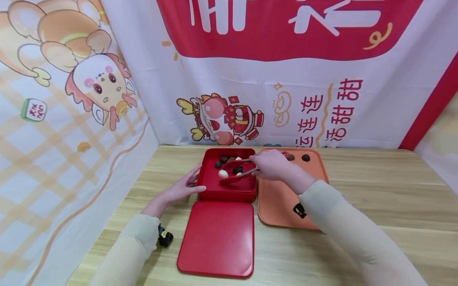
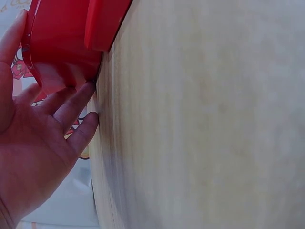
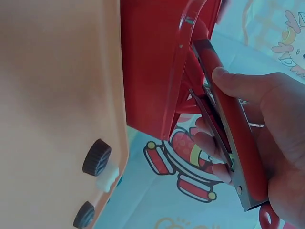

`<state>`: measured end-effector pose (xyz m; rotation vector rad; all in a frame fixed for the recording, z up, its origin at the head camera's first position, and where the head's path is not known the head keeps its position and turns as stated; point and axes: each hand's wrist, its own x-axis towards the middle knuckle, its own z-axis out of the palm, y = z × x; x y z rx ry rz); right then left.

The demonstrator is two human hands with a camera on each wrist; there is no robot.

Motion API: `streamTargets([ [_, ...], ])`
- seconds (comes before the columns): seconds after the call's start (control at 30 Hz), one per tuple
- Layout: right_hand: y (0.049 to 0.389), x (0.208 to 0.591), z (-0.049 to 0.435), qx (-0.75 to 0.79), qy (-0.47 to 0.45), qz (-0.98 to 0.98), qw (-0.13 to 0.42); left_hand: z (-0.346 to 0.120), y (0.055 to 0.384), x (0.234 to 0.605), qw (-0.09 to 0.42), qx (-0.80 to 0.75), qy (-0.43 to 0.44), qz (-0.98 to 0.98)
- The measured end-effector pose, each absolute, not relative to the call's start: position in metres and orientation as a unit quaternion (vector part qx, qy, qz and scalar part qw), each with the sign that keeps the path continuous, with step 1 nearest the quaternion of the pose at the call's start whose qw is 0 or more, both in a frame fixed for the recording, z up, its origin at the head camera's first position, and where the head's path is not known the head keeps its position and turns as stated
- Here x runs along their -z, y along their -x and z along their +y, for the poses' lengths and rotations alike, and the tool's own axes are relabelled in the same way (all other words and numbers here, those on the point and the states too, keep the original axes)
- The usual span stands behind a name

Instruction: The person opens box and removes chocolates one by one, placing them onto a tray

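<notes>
In the head view a red square box (image 1: 227, 196) holds several small dark pieces (image 1: 223, 159) and pale ones, including a white egg-shaped piece (image 1: 223, 174). My left hand (image 1: 181, 188) touches the box's left side, thumb on the near-left rim. Its fingers are spread and mostly straight against the wall in the left wrist view. My right hand (image 1: 272, 164) grips red-and-metal tongs (image 3: 233, 129), thumb on the upper handle. The tongs' red ends reach into the box, their arms apart, around the pieces. Whether they touch any piece I cannot tell.
A flat red lid (image 1: 216, 238) lies just in front of the box. To the right is an orange tray (image 1: 279, 198). Dark ridged pieces (image 3: 96, 157) sit near its far edge. Printed cloth (image 1: 229, 79) hangs behind and to the left of the wooden table (image 1: 379, 190).
</notes>
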<state>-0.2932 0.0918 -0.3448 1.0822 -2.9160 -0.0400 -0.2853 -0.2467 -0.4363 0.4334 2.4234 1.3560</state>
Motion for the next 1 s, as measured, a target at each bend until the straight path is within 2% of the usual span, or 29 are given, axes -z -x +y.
streamTargets([
  [0.57,0.293,0.348,0.091,-0.013,-0.355,-0.935,0.000,-0.245,0.286,0.432,0.160,-0.471,-0.153,0.854],
  [1.0,0.292,0.357,0.097,-0.031,-0.362,-0.932,0.015,-0.247,0.283,0.435,0.162,-0.475,-0.164,0.849],
])
